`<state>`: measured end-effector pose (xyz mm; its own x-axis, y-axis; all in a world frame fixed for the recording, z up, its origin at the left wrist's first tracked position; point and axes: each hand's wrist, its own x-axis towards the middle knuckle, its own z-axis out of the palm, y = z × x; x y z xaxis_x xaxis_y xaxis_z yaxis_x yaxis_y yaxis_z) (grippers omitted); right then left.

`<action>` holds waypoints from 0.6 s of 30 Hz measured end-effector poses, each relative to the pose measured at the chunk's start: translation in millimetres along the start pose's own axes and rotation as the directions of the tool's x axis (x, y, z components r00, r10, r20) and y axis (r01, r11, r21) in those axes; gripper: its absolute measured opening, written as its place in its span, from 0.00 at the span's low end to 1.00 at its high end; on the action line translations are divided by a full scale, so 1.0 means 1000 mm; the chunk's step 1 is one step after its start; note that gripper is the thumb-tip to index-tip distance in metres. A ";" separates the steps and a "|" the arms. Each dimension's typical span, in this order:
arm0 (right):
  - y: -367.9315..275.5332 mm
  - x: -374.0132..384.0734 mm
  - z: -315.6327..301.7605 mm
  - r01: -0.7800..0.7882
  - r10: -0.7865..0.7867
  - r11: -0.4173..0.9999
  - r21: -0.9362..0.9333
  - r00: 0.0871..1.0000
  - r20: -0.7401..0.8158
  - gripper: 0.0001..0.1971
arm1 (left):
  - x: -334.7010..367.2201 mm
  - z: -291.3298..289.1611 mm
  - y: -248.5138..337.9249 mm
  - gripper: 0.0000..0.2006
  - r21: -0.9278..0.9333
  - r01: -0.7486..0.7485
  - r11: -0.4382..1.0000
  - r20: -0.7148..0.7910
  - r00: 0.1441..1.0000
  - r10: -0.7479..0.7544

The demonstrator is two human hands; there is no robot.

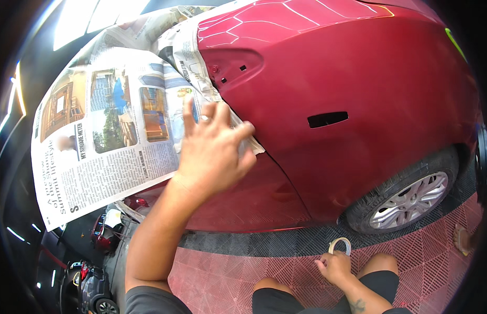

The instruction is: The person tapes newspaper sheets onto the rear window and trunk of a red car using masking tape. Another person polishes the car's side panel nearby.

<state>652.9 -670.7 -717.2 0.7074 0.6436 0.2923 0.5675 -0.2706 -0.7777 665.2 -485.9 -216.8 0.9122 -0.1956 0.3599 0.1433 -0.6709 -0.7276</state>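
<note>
My left hand [214, 144] reaches over the edge of a sheet of newspaper [107, 175], its fingers spread and slightly bent. The fingertips lie on or just over the paper; contact is hard to make out. This sheet hangs over the left part of a red car [285, 78], its right edge running along the gap between two body panels. Low in front of me, near my knee, my right hand [335, 266] is closed on a roll of masking tape [347, 245]. Part of the ring is hidden by the fingers.
The red panel has a dark slot [327, 120] and small square holes. Below it on the right is a wheel [411, 201]. Red and dark grey grid tiles [222, 272] cover the floor. Someone's foot [461, 239] stands at the far right; other cars [97, 288] are at lower left.
</note>
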 end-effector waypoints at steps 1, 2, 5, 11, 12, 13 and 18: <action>0.001 0.001 -0.001 -0.010 0.010 1.000 0.005 1.000 -0.007 0.12 | 0.008 -0.004 -0.007 0.15 0.040 0.032 0.999 -0.043 0.999 -0.030; 0.002 0.000 -0.001 -0.019 0.019 1.000 0.010 1.000 -0.004 0.12 | 0.012 -0.010 -0.012 0.15 0.129 0.094 0.987 -0.067 0.994 -0.086; 0.002 0.001 0.000 -0.066 0.065 0.997 0.026 0.997 0.049 0.13 | 0.024 -0.018 -0.019 0.16 0.277 0.233 0.932 -0.139 0.970 -0.202; 0.000 0.007 -0.002 -0.056 0.053 0.994 0.098 0.998 0.031 0.13 | 0.014 0.007 0.012 0.25 0.158 0.466 0.870 -0.415 0.831 -0.370; -0.001 0.009 -0.001 -0.067 0.064 0.992 0.109 0.998 0.028 0.13 | 0.010 0.011 0.025 0.32 0.123 0.524 0.843 -0.357 0.816 -0.455; 0.000 0.012 -0.001 -0.080 0.078 0.990 0.113 0.997 0.020 0.13 | 0.009 0.016 0.040 0.38 0.082 0.547 0.833 -0.328 0.804 -0.495; 0.002 0.021 0.006 -0.079 0.075 0.986 0.146 0.997 0.032 0.14 | 0.011 0.044 0.068 0.47 -0.025 0.706 0.707 -0.253 0.680 -0.688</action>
<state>666.3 -653.2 -715.7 0.7343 0.6439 0.2149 0.4421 -0.2134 -0.8712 702.4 -502.2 -288.0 0.4245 0.1473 0.8934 0.7363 -0.6304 -0.2459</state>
